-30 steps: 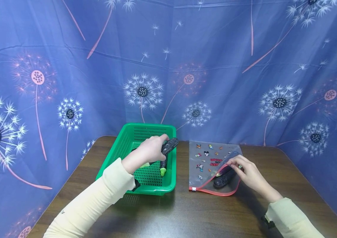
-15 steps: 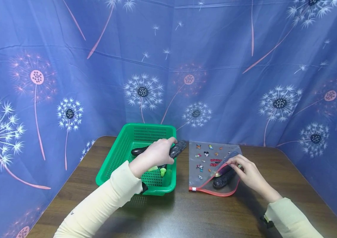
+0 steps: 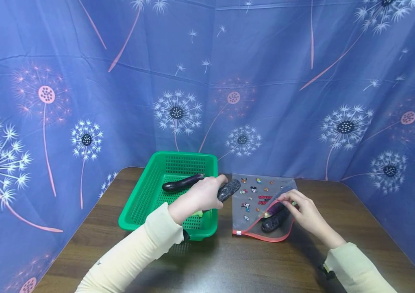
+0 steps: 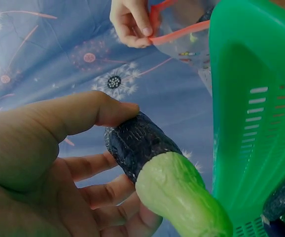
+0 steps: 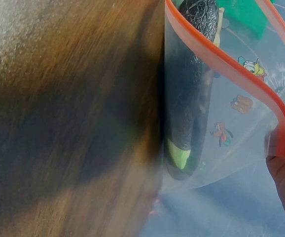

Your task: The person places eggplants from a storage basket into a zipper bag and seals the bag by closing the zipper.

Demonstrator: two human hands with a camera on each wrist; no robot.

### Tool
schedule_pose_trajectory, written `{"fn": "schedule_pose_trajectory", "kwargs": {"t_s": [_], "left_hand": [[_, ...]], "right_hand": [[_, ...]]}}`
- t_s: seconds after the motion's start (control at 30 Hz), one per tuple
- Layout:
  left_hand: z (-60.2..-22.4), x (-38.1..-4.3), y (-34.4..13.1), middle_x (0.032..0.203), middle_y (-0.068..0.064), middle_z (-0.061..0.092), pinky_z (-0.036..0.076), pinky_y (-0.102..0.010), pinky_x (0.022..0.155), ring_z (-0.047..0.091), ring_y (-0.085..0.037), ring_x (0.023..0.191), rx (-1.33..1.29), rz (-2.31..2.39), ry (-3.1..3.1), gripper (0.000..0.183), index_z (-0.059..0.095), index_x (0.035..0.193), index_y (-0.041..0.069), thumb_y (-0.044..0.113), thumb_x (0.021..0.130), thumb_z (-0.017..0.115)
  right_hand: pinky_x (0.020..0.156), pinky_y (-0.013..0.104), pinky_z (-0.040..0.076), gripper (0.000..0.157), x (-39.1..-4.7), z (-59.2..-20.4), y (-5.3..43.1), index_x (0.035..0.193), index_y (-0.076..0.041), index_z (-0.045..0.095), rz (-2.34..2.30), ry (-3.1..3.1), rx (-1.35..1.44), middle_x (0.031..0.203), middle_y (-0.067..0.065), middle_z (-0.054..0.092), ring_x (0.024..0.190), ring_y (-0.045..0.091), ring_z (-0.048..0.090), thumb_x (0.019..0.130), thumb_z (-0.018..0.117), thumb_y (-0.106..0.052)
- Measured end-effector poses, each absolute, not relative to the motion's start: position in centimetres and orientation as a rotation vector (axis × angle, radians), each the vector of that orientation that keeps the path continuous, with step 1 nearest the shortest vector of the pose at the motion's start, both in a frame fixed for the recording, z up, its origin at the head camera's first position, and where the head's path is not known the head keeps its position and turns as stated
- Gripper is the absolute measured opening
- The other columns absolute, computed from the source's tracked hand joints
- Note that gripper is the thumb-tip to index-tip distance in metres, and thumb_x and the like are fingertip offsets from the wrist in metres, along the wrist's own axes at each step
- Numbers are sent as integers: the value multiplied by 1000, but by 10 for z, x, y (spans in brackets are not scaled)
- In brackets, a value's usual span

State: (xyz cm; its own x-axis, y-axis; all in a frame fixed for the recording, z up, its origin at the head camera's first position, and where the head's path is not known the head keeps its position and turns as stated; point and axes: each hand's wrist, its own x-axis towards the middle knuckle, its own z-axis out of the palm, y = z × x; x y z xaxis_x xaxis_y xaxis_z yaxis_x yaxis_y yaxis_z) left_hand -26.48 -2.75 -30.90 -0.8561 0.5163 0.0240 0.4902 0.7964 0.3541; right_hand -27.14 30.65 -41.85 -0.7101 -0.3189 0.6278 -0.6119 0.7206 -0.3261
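My left hand [image 3: 200, 197] grips a wrinkled black eggplant [image 3: 229, 190] at the basket's right rim. In the left wrist view, the thumb presses its dark body and its pale green end [image 4: 177, 187] points away from the palm. My right hand [image 3: 304, 211] pinches the red-edged mouth of a clear zip bag [image 3: 245, 203], holding it apart. Inside lie a wrinkled black eggplant [image 3: 274, 222] and a purple one [image 3: 275, 208] beside it. A glossy dark eggplant [image 3: 181, 184] lies in the green basket [image 3: 128, 211]; a green tip [image 3: 198, 213] shows partly behind my left hand.
The basket stands left on the brown wooden table [image 3: 229, 260], and the bag lies flat to its right. The bag's white slider [image 3: 238, 232] sits at its near left corner. A blue curtain [image 3: 207, 81] with dandelion prints hangs behind the table.
My left hand has moved right and slightly nearer with the wrinkled eggplant, from above the basket to its right rim. This uncovers the glossy eggplant. My right hand stays at the bag's mouth.
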Motion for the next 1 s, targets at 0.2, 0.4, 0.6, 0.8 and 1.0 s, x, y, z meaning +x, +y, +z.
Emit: {"fn": "schedule_pose_trajectory", "kwargs": {"t_s": [0.2, 0.4, 0.6, 0.8, 1.0], "left_hand": [[-317, -263, -18, 95, -1, 61, 45, -27, 64, 55, -12, 78, 836, 571, 2901, 54, 49, 118, 15, 15, 72, 78], [-324, -260, -8, 95, 0, 61, 45, -26, 62, 54, -11, 78, 845, 536, 2917, 53, 50, 115, 15, 17, 71, 80], [-330, -257, 3, 95, -1, 62, 44, -26, 61, 54, -12, 78, 883, 458, 2937, 57, 50, 118, 17, 22, 70, 81], [-334, -252, 12, 98, -1, 63, 44, -26, 61, 55, -12, 80, 886, 438, 2934, 56, 51, 118, 18, 23, 71, 81], [-337, -249, 22, 99, 1, 63, 43, -25, 58, 56, -11, 82, 930, 392, 2934, 58, 52, 123, 19, 25, 73, 80]], "right_hand": [[66, 21, 42, 26, -270, -417, 306, 94, -17, 67, 716, -2388, 688, 93, -9, 63, 83, 1, 55, 81, 67, 6], [65, 26, 44, 26, -270, -417, 306, 94, -17, 67, 727, -2394, 679, 93, -9, 62, 84, 0, 55, 81, 67, 6], [65, 24, 44, 26, -270, -417, 307, 95, -18, 67, 726, -2402, 674, 94, -10, 62, 84, 1, 55, 82, 66, 4], [65, 25, 44, 26, -270, -417, 308, 95, -20, 67, 732, -2414, 666, 94, -10, 62, 84, 1, 54, 83, 66, 4], [66, 27, 44, 26, -271, -416, 308, 95, -19, 67, 734, -2406, 672, 94, -10, 62, 84, 1, 55, 82, 66, 4]]}}
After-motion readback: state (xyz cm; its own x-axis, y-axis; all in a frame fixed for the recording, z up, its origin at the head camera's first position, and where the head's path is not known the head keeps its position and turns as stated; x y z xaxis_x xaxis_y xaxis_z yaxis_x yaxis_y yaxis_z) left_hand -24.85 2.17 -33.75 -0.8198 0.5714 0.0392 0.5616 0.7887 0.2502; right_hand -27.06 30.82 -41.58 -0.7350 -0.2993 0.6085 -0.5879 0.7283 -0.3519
